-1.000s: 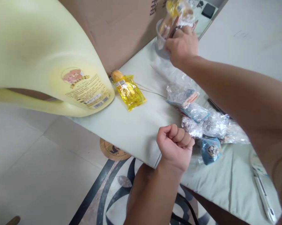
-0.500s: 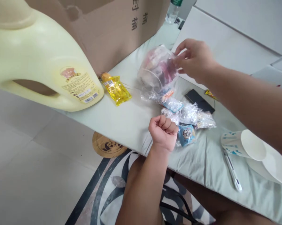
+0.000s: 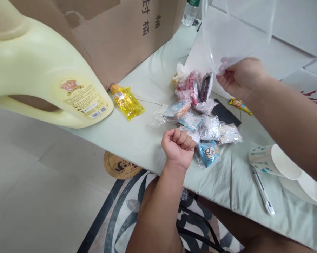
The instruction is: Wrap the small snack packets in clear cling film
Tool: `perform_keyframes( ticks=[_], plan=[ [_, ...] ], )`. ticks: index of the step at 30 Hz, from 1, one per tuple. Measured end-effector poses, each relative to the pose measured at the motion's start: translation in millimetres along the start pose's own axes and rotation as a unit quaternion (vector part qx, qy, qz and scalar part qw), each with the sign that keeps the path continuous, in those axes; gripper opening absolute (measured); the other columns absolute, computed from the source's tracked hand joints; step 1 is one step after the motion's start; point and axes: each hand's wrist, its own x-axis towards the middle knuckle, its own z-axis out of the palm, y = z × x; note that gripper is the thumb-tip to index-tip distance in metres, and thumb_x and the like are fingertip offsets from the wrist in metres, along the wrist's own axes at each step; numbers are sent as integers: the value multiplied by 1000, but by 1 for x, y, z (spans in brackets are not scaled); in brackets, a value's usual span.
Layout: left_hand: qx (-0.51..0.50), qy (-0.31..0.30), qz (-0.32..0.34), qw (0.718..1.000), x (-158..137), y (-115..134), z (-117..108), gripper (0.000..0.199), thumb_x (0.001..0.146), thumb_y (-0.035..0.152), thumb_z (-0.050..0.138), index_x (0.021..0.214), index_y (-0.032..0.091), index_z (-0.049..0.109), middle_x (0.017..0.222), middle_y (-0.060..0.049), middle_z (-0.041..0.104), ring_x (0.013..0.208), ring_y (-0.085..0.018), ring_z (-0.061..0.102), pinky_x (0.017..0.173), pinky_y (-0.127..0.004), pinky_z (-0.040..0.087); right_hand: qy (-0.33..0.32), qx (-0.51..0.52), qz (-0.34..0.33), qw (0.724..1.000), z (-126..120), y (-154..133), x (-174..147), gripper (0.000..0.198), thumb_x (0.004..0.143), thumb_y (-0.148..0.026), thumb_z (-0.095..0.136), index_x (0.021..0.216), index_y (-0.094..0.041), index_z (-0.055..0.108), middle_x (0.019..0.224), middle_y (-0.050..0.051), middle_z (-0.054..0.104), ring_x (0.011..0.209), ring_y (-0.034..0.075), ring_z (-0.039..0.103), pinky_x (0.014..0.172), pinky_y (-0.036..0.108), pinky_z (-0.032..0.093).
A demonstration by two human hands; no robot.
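My right hand (image 3: 238, 75) is raised at the upper right, its fingers closed on the lower edge of a clear plastic container (image 3: 239, 35), which runs out of the top of the view. Below and left of it lies a heap of wrapped snacks (image 3: 192, 86) in pink, dark and clear wrappers. More packets (image 3: 211, 128) spread toward the table's front edge, among them a blue triangular packet (image 3: 209, 153). My left hand (image 3: 178, 149) makes a fist just left of that blue packet, with nothing showing in it.
A large pale yellow jug (image 3: 50, 70) stands at the left before a cardboard box (image 3: 100, 38). A yellow packet (image 3: 128, 103) lies beside the jug. A black phone-like slab (image 3: 226, 112), paper cups (image 3: 274, 161) and a pen (image 3: 263, 191) are at the right. White boxes (image 3: 253, 42) stand behind.
My right hand has lifted the clear container up and to the right, off the wrapped snacks, which now lie uncovered in a heap. My left fist stays nearly in place.
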Motion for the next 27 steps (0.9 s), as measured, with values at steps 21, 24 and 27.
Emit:
perform_keyframes(
  ticks=[21, 24, 27],
  plan=[
    [-18, 18, -6, 1000, -3, 2, 3, 39, 85, 25, 37, 56, 21, 11, 52, 6, 2, 41, -8, 9, 43, -23, 12, -190, -466, -343, 793, 152, 28, -9, 30, 86, -1, 46, 102, -25, 55, 121, 5, 61, 102, 19, 60, 94, 37, 50],
    [-17, 19, -1, 1000, -4, 4, 3, 38, 83, 24, 37, 56, 21, 11, 52, 6, 2, 40, -8, 9, 43, -23, 12, -218, -480, -346, 776, 157, 29, -3, 24, 90, -14, 55, 113, -23, 57, 125, 5, 64, 116, 22, 60, 109, 43, 45],
    [-15, 10, -6, 1000, -6, 7, 3, 37, 82, 24, 38, 56, 21, 11, 52, 6, 3, 41, -8, 10, 44, -24, 13, -178, -503, -365, 763, 140, 19, 12, 32, 97, -26, 52, 127, -16, 58, 131, 8, 63, 129, 25, 55, 117, 49, 38]
  ],
)
